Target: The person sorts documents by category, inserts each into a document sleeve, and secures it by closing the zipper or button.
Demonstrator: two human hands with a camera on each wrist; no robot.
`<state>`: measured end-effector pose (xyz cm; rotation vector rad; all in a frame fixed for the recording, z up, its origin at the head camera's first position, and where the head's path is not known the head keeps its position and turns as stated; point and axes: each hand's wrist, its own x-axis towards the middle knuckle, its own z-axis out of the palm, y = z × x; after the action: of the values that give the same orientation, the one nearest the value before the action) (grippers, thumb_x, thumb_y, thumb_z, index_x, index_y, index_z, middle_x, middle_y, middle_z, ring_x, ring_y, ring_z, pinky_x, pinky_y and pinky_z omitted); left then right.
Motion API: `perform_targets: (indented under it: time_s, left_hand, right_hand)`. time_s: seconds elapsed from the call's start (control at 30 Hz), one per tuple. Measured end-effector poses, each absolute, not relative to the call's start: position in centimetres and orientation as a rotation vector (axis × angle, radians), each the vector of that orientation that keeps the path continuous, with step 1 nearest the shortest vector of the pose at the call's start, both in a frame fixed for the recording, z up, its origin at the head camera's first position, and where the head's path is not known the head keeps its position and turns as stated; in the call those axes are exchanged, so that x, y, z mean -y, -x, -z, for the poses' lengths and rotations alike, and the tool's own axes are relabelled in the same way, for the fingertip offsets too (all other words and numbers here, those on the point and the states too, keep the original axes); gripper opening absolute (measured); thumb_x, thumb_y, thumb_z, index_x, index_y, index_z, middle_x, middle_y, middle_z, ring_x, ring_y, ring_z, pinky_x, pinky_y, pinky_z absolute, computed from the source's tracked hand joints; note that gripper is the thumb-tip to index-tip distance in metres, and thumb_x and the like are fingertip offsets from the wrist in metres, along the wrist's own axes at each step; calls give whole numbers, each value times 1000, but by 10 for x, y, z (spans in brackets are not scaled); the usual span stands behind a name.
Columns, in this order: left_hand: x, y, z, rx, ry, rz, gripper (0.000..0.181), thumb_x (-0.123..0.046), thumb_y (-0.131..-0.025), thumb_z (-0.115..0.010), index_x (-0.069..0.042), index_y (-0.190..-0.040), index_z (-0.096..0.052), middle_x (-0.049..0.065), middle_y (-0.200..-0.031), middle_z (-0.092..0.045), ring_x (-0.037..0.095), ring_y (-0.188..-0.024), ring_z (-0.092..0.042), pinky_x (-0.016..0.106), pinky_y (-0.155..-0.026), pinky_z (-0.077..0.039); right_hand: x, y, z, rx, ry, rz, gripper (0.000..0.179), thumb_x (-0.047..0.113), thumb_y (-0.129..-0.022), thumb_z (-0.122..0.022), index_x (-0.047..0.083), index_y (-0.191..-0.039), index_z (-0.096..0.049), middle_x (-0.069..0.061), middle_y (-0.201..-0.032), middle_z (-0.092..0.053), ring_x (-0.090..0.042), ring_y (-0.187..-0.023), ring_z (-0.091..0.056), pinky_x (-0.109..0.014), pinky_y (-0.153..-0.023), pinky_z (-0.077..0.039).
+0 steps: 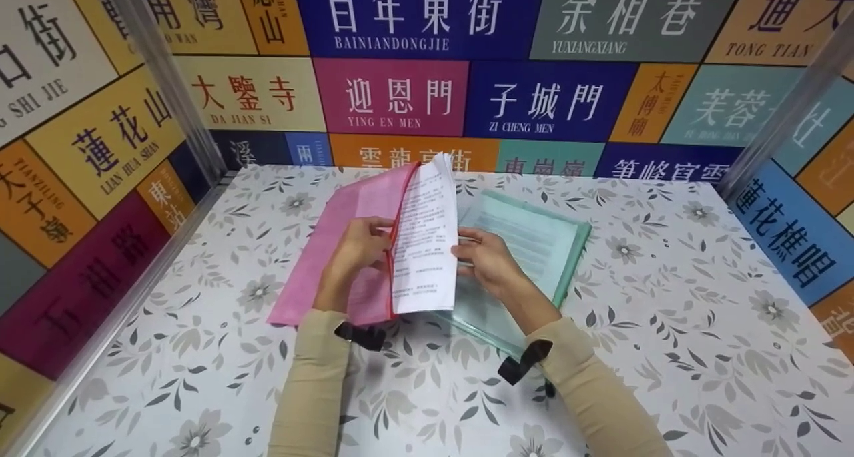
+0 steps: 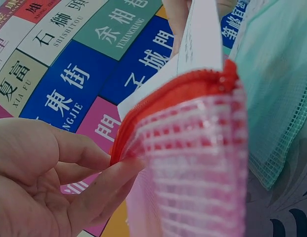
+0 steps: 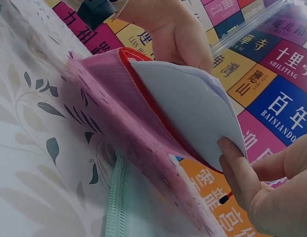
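A pink mesh zipper pouch (image 1: 333, 243) with a red zipper (image 2: 178, 84) stands tilted, its mouth facing right. My left hand (image 1: 359, 247) pinches the pouch's edge by the zipper, as the left wrist view shows up close. Printed white papers (image 1: 427, 243) stick partway out of the pouch's mouth. My right hand (image 1: 490, 260) pinches the outer edge of these papers between thumb and fingers; in the right wrist view the fingers (image 3: 237, 168) lie against the blank back of the sheets. The rest of the stack is hidden inside the pouch.
A green mesh zipper pouch (image 1: 534, 257) with printed paper inside lies on the table at the right, under my right forearm. The table (image 1: 667, 323) has a floral cover. Panels (image 1: 393, 97) with street names stand along the back and sides.
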<state>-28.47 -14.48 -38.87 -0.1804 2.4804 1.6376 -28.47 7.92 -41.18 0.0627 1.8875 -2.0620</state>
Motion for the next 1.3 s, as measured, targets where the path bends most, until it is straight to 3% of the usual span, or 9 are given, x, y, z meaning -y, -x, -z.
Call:
perform_targets:
  time_s: [0.17, 0.5, 0.8, 1.07, 1.3]
  left_hand:
    - [143, 284, 389, -2491, 159, -1656, 46, 4, -92, -54, -2, -137, -60, 19, -118, -63, 22, -83, -65, 28, -58, -60]
    - [141, 281, 385, -2496, 154, -1646, 45, 4, -93, -54, -4, -137, -60, 17, -115, -63, 22, -84, -65, 28, -60, -60]
    - [139, 281, 384, -2479, 188, -1625, 44, 1, -96, -54, -7, -139, -59, 15, -118, -63, 22, -86, -65, 26, -61, -59]
    - [140, 281, 387, -2514, 136, -1638, 44, 2, -94, -52, -6, -137, -61, 16, -111, -63, 20, -78, -62, 23, -55, -55]
    - [138, 279, 385, -2510, 115, -1634, 43, 2, -95, -50, -4, -136, -61, 18, -110, -62, 21, -76, -63, 24, -54, -55]
  right_hand:
    - [-73, 285, 410, -1893, -51, 2048, 49, 2, -98, -54, 3, -146, -43, -16, -133, -58, -19, -103, -67, -37, -90, -58]
    - [-61, 284, 407, -1871, -36, 2055, 45, 0, -97, -55, 3, -141, -47, -17, -126, -64, -19, -95, -71, -30, -77, -61]
    - [-53, 282, 406, -1822, 13, 2048, 49, -1, -97, -55, 4, -144, -45, -18, -135, -62, -20, -103, -70, -30, -82, -60]
    - [-42, 279, 411, -1782, 84, 2071, 56, -5, -96, -52, 1, -149, -36, -25, -137, -58, -20, -100, -69, -31, -84, -59]
    - [-31, 278, 412, -1779, 93, 2111, 55, -9, -94, -51, -1, -147, -38, -26, -133, -60, -17, -92, -68, -25, -73, -58]
